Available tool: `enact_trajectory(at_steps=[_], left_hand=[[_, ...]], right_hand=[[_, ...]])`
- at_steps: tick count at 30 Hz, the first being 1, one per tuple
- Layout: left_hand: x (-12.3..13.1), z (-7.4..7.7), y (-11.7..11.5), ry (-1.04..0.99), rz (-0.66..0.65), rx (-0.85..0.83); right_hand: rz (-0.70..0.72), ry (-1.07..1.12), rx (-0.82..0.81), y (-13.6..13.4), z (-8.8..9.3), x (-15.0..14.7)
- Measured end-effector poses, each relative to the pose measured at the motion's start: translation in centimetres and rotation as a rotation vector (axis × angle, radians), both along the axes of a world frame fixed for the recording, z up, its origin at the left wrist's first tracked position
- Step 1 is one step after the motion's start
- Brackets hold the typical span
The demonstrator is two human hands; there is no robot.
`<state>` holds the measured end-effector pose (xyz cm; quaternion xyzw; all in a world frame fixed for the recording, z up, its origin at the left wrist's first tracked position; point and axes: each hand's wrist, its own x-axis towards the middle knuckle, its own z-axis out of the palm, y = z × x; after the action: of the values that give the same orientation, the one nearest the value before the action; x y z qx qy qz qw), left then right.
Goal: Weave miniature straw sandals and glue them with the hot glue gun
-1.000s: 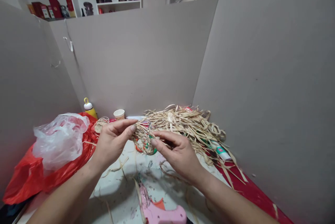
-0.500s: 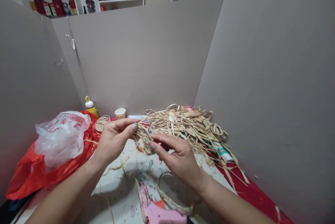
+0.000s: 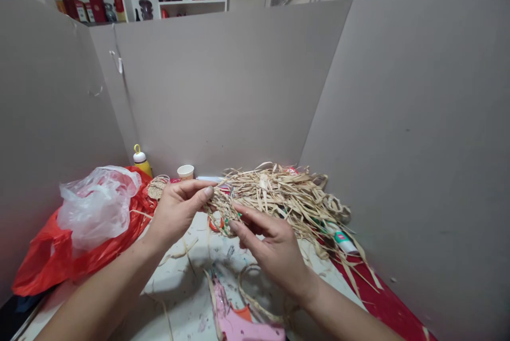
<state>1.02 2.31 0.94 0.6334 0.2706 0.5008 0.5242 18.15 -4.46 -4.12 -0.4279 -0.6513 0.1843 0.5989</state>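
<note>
A small round woven straw piece (image 3: 221,208) is held up over the table between both hands. My left hand (image 3: 177,212) pinches its left edge with thumb and fingers closed on it. My right hand (image 3: 274,248) grips its lower right edge, fingers closed around it and a braided straw strand that trails down toward the table. Just behind the hands lies a big loose pile of dry straw strips (image 3: 290,195).
A pink glue gun (image 3: 243,322) lies at the near edge. A clear plastic bag (image 3: 95,205) rests on a red bag (image 3: 43,261) at left. A yellow bottle (image 3: 142,161), a paper cup (image 3: 185,171) and a glue tube (image 3: 338,237) stand nearby. Grey partition walls enclose the table.
My right hand has slid down and nearer along the woven piece, pulling the braided strand into a loop over the table. The left hand keeps its pinch. The view shifted slightly.
</note>
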Motion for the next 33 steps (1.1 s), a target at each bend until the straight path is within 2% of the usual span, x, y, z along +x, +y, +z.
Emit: enact_trajectory(at_steps=[5,8,11,14,19,23,26,30,33], left_hand=[[0.3,0.1,-0.4,-0.005,0.014,-0.02],[0.3,0.3,-0.5,0.015,0.014,-0.019],[0.3,0.5,-0.5,-0.017,0.0,-0.049],[0.6,0.0,-0.4,-0.029,-0.035,-0.091],[1.1,-1.2,-0.4,-0.013,-0.146,-0.139],[1.0,-1.0,-0.2,-0.013,-0.152,-0.158],[0.8,-0.9,-0.1,0.031,-0.2,-0.177],[1.0,-1.3,-0.1,0.05,-0.256,-0.221],[1.1,-1.6,0.0,0.042,-0.295,-0.272]], right_hand=[[0.139,0.15,-0.278,-0.3,0.9,-0.5],[0.197,0.173,-0.366,-0.5,1.3,-0.4],[0.154,0.244,-0.376,-0.4,1.3,-0.3],[0.106,0.329,-0.345,-0.2,1.2,-0.4],[0.159,0.322,-0.353,-0.1,1.4,-0.2],[0.156,0.286,-0.377,-0.1,2.1,0.7],[0.108,0.399,-0.328,0.0,2.3,1.3],[0.195,0.491,-0.375,0.4,2.1,1.6],[0.315,0.555,-0.496,0.6,2.2,1.6]])
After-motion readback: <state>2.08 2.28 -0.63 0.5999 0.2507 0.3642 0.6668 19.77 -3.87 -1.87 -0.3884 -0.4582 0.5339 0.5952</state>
